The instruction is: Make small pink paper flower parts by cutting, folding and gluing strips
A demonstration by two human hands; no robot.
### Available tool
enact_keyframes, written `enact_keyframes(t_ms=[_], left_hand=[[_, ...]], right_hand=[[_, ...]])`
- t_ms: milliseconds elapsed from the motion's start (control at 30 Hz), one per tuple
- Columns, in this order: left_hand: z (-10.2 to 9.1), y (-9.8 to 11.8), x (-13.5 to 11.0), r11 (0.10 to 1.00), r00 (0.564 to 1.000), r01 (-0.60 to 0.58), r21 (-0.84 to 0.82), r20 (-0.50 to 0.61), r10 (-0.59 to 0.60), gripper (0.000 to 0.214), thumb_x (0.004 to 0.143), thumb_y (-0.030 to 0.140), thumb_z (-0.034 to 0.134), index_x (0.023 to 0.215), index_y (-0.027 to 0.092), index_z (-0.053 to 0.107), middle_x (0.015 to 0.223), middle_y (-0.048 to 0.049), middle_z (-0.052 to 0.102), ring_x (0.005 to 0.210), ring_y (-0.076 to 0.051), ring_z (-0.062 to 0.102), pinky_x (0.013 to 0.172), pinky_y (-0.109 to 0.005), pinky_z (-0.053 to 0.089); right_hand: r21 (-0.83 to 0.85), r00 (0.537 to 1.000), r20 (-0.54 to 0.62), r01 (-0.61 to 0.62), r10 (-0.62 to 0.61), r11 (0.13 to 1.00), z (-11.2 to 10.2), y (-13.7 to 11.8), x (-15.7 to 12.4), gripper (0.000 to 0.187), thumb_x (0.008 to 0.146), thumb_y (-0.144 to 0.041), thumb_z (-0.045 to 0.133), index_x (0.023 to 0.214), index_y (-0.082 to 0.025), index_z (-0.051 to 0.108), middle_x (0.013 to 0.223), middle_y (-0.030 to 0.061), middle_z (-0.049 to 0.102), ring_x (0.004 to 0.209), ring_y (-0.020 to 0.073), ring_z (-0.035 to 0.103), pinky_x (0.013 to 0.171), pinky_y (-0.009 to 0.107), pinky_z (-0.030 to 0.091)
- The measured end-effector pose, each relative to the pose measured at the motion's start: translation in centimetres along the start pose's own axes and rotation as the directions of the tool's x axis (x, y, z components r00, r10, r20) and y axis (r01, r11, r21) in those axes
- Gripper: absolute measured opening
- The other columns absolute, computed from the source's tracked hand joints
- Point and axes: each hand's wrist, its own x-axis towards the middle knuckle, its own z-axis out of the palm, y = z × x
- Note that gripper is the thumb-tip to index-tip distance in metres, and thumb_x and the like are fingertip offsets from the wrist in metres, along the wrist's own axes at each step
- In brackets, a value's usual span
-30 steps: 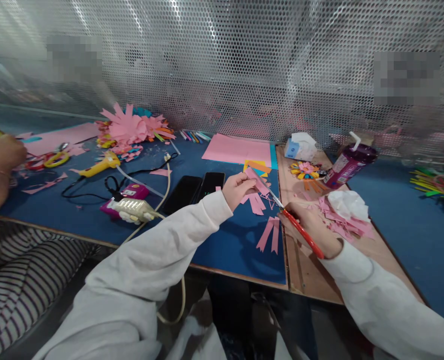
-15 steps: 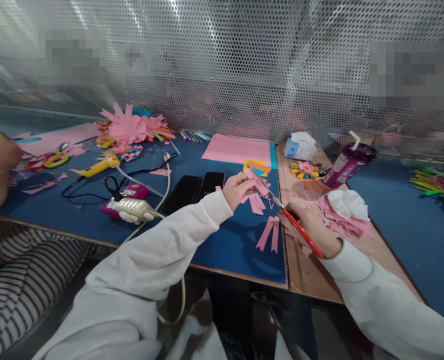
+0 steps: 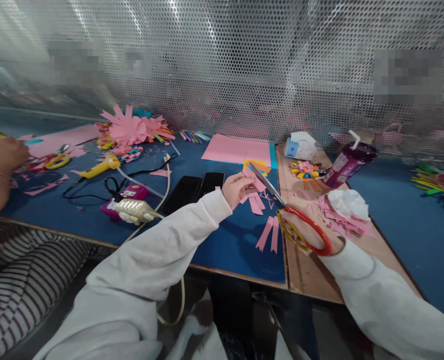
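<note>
My left hand [image 3: 238, 189] pinches a small piece of pink paper [image 3: 258, 183] above the blue table. Scissors [image 3: 307, 229] with red and yellow handles are gripped in my right hand [image 3: 300, 226], and their blades reach up and left beside the paper. Whether the blades touch the paper I cannot tell. Below the hands lie two pink strips with notched ends [image 3: 269, 234]. More pink cut strips [image 3: 254, 202] rest just under the held paper.
Two phones [image 3: 184, 195] lie left of my hands, near a yellow glue gun [image 3: 100, 166] and a power strip [image 3: 126, 201]. A purple cup [image 3: 348, 165] with a straw, a tissue pack [image 3: 300, 146] and pink scraps are on the right. Another person's hand [image 3: 4, 157] is at far left.
The scissors have turned so both handle loops show, and their blades now look wider apart. My left hand has hardly moved. The other person's hand has come further into view.
</note>
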Motion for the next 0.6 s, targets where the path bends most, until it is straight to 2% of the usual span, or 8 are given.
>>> enact_keyframes(t_ms=[33, 100, 200, 233, 300, 400, 500, 600], left_hand=[[0.0, 0.1, 0.1, 1.000, 1.000, -0.004, 0.005, 0.006, 0.004, 0.007, 0.067, 0.013, 0.061, 0.059, 0.012, 0.060, 0.065, -0.0049, 0.066, 0.069, -0.018, 0.065, 0.082, -0.041, 0.051], [-0.2, 0.4, 0.3, 1.000, 1.000, -0.020, 0.015, -0.005, 0.020, 0.007, 0.067, 0.015, 0.060, 0.061, 0.012, 0.060, 0.070, -0.0073, 0.067, 0.073, -0.020, 0.066, 0.079, -0.041, 0.052], [-0.7, 1.0, 0.8, 0.999, 0.992, -0.037, 0.016, -0.120, 0.039, 0.009, 0.069, 0.018, 0.058, 0.062, 0.013, 0.057, 0.066, -0.0065, 0.065, 0.070, -0.019, 0.065, 0.072, -0.037, 0.052], [-0.9, 1.2, 1.0, 0.999, 0.986, -0.043, 0.007, -0.162, 0.044, 0.010, 0.069, 0.019, 0.058, 0.061, 0.013, 0.056, 0.064, -0.0054, 0.063, 0.068, -0.018, 0.064, 0.069, -0.035, 0.052], [-1.1, 1.7, 1.3, 0.999, 0.971, -0.042, -0.028, -0.235, 0.034, 0.011, 0.071, 0.019, 0.058, 0.061, 0.014, 0.054, 0.060, -0.0032, 0.060, 0.065, -0.016, 0.062, 0.066, -0.031, 0.050], [-1.1, 2.5, 1.5, 0.995, 0.935, -0.009, -0.101, -0.354, -0.027, 0.012, 0.073, 0.017, 0.055, 0.062, 0.014, 0.053, 0.059, -0.0012, 0.057, 0.059, -0.013, 0.058, 0.062, -0.028, 0.046], [-0.8, 3.0, 1.3, 0.988, 0.905, 0.025, -0.150, -0.416, -0.086, 0.013, 0.077, 0.014, 0.050, 0.063, 0.014, 0.053, 0.061, -0.0009, 0.058, 0.057, -0.011, 0.055, 0.060, -0.026, 0.042], [-0.8, 3.2, 1.1, 0.985, 0.904, 0.038, -0.168, -0.415, -0.105, 0.016, 0.078, 0.014, 0.049, 0.062, 0.013, 0.053, 0.062, -0.0004, 0.057, 0.056, -0.009, 0.053, 0.059, -0.024, 0.040]], right_hand=[[0.052, 0.997, 0.026, -0.068, 0.066, 0.996, -0.1, 0.1, 0.0, 0.040, 0.091, -0.052, 0.029, 0.066, -0.023, 0.041, 0.045, -0.0054, 0.043, 0.031, 0.0105, 0.039, 0.030, 0.024, 0.029], [0.026, 0.993, -0.006, -0.121, 0.121, 0.992, -0.8, 0.4, 0.2, 0.039, 0.090, -0.052, 0.030, 0.068, -0.023, 0.042, 0.046, -0.0048, 0.044, 0.031, 0.0110, 0.040, 0.031, 0.024, 0.030], [-0.254, 0.983, -0.181, -0.046, 0.000, 0.966, -2.3, 1.1, 0.8, 0.029, 0.083, -0.047, 0.047, 0.070, -0.021, 0.048, 0.060, 0.0031, 0.059, 0.050, 0.0164, 0.055, 0.045, 0.028, 0.040], [-0.343, 0.975, -0.221, -0.075, -0.003, 0.936, -2.7, 1.4, 1.1, 0.025, 0.081, -0.044, 0.051, 0.072, -0.020, 0.051, 0.064, 0.0061, 0.061, 0.055, 0.0190, 0.057, 0.049, 0.029, 0.040], [-0.550, 0.958, -0.283, -0.199, 0.043, 0.811, -3.2, 2.0, 1.5, 0.023, 0.079, -0.039, 0.053, 0.083, -0.017, 0.056, 0.069, 0.0108, 0.065, 0.061, 0.0231, 0.060, 0.053, 0.031, 0.040], [-0.710, 0.943, -0.288, -0.326, 0.166, 0.624, -3.1, 2.6, 1.9, 0.034, 0.081, -0.038, 0.051, 0.100, -0.011, 0.058, 0.078, 0.0165, 0.068, 0.073, 0.0272, 0.065, 0.059, 0.031, 0.042], [-0.742, 0.924, -0.274, -0.380, 0.267, 0.553, -2.9, 2.6, 2.0, 0.039, 0.084, -0.039, 0.047, 0.104, -0.007, 0.057, 0.089, 0.0212, 0.068, 0.085, 0.0296, 0.066, 0.066, 0.032, 0.044], [-0.772, 0.920, -0.251, -0.378, 0.300, 0.511, -2.9, 2.0, 1.9, 0.041, 0.085, -0.042, 0.045, 0.102, -0.007, 0.059, 0.091, 0.0222, 0.067, 0.089, 0.0307, 0.065, 0.069, 0.033, 0.045]])
